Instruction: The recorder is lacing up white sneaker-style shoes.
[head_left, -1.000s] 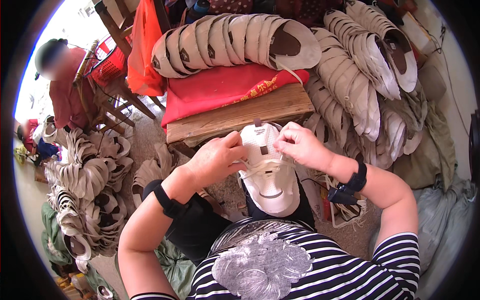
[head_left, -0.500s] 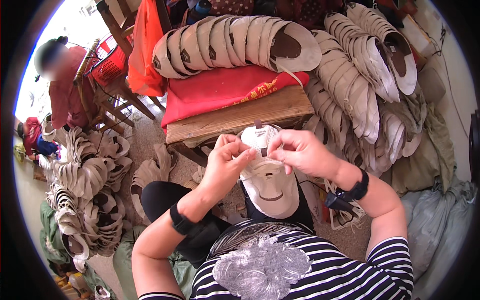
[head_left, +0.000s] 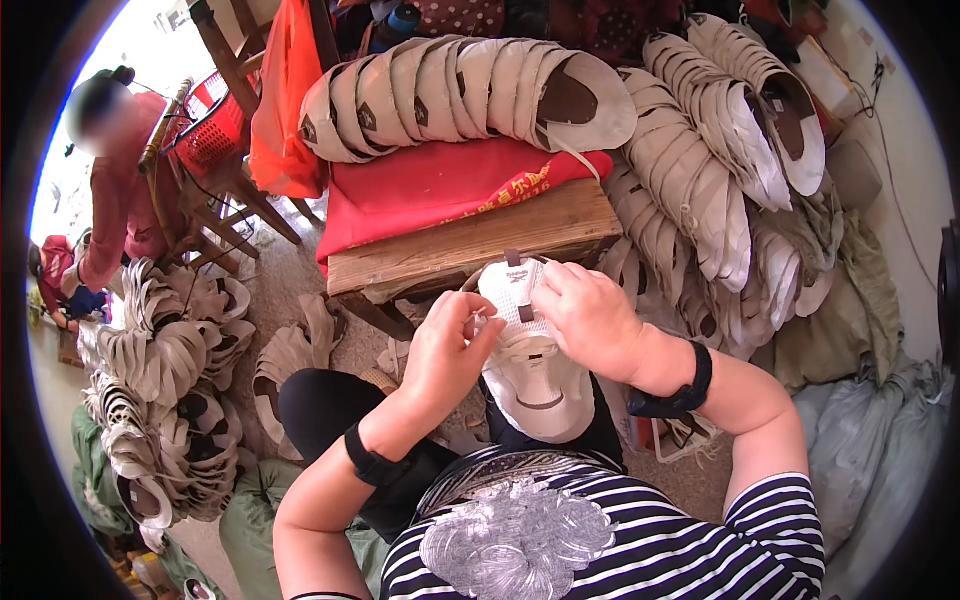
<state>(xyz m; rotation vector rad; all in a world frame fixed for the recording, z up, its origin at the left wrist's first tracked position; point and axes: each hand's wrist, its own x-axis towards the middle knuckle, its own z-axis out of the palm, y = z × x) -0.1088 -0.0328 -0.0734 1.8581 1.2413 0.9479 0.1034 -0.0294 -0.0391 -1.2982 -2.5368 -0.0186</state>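
A white shoe upper rests over my lap, toe toward me. Its mesh tongue, with dark tabs, points away toward a wooden bench. My left hand is at the upper's left side, thumb and forefinger pinched on a small end of thin white strand. Closed over the right edge of the opening is my right hand; its fingertips are mostly hidden behind the hand and the upper.
The wooden bench holds a red cloth and a row of nested beige uppers. More stacked uppers lie right, others left. A person is at far left, near a red basket.
My right hand has turned and come down onto the right edge of the upper, from a raised pinch. My left hand has shifted slightly down and left, its fingers still pinched.
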